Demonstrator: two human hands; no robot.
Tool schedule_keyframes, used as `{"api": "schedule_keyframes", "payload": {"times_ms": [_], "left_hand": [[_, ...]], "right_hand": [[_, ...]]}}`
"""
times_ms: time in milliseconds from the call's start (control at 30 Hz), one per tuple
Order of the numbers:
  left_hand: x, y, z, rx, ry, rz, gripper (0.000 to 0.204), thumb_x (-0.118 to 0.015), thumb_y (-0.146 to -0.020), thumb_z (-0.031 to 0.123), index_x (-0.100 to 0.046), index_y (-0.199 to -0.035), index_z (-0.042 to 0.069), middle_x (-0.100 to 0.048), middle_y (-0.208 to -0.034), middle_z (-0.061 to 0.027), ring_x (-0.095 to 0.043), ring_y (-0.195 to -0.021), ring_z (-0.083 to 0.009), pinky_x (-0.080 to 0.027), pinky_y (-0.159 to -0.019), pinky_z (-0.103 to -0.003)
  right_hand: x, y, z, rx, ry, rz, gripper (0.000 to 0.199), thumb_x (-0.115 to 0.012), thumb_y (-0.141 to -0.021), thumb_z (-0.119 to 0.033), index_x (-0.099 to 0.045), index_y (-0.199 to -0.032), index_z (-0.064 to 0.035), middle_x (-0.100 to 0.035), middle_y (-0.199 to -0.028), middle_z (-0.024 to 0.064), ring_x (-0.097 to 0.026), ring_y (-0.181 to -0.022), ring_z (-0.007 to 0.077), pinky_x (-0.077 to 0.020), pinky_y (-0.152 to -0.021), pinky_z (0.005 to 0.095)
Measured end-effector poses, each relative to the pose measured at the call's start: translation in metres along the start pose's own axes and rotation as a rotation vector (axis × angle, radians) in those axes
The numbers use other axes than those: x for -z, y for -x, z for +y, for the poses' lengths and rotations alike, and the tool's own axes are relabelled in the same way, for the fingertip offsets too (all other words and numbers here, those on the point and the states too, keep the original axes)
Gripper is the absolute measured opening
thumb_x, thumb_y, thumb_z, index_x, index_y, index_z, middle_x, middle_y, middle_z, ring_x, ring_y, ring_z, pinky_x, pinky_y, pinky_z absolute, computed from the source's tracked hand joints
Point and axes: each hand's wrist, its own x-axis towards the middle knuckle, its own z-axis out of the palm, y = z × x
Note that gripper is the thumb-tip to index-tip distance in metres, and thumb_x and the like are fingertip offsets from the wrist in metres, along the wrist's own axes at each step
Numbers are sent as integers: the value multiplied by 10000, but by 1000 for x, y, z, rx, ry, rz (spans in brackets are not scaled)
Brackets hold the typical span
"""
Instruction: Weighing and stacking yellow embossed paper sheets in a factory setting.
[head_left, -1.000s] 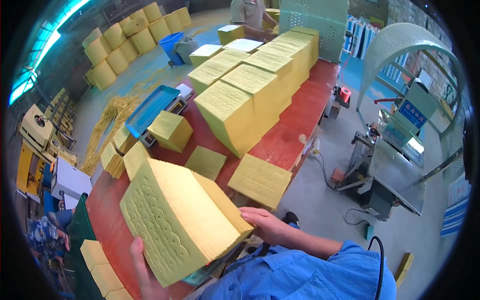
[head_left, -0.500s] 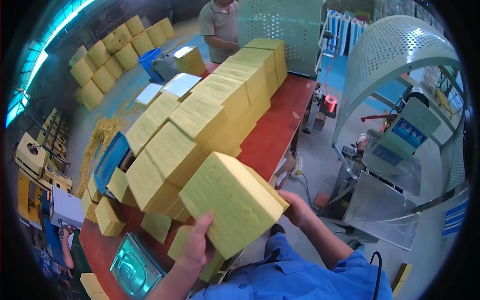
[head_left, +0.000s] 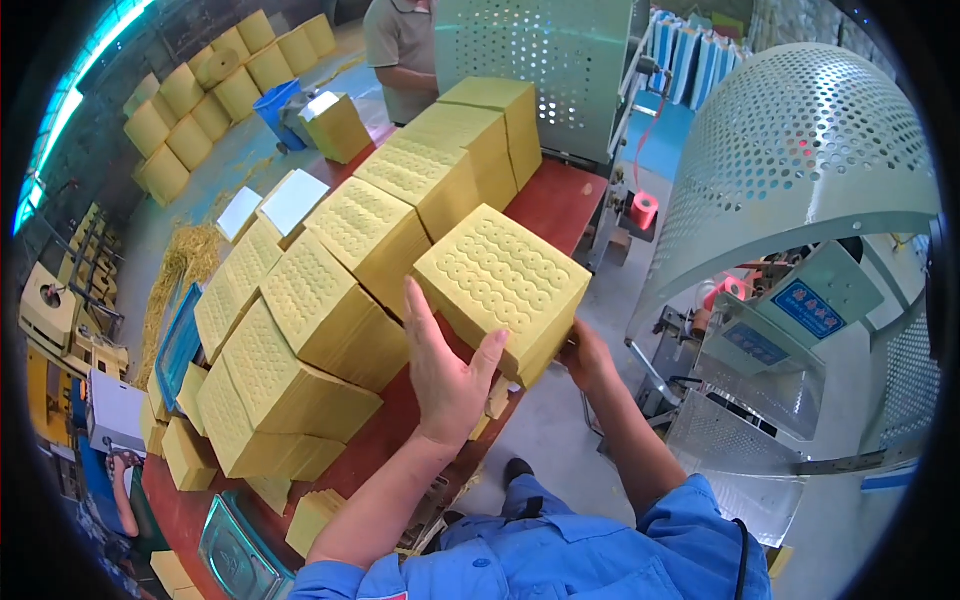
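A thick stack of yellow embossed paper is tilted between my two hands, over the near right edge of the red table. My left hand presses against its left near side, fingers stretched along the edge and thumb at the top's near edge. My right hand grips its lower right corner; the fingertips are partly hidden behind the stack. To the left, rows of similar paper stacks stand close together on the red table, their embossed tops facing up.
A perforated metal guard arches over a machine at right. A person in a grey shirt stands at the far end. A teal plastic-looking tray lies at the table's near left. Big yellow rolls are piled at the back left.
The held stack has moved up and right and turned, so its embossed face now points upward. My left hand has shifted from its broad face to its side edge.
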Motion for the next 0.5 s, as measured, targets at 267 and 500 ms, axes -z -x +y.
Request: {"api": "schedule_keyframes", "payload": {"times_ms": [267,500], "left_hand": [[23,-25,-2,-667,-166,-502,413,-644,-902,186,-632,-1272,3,-522,-1437,-227,-466,-1360,-419,-337,-1153,-549],[14,-33,-32,-734,-390,-408,521,-701,-887,303,-550,-1374,193,-479,-1472,-221,-452,-1374,-429,-339,-1159,-530]], "right_hand": [[6,45,10,242,-96,39,507,-586,-1014,-282,-463,-1399,23,-607,-1232,108,-637,-1023,227,-538,-876,362],[-28,102,52,-251,-121,-249,393,-585,-1023,-207,-499,-1314,44,-657,-1166,158,-700,-996,273,-567,-904,379]]}}
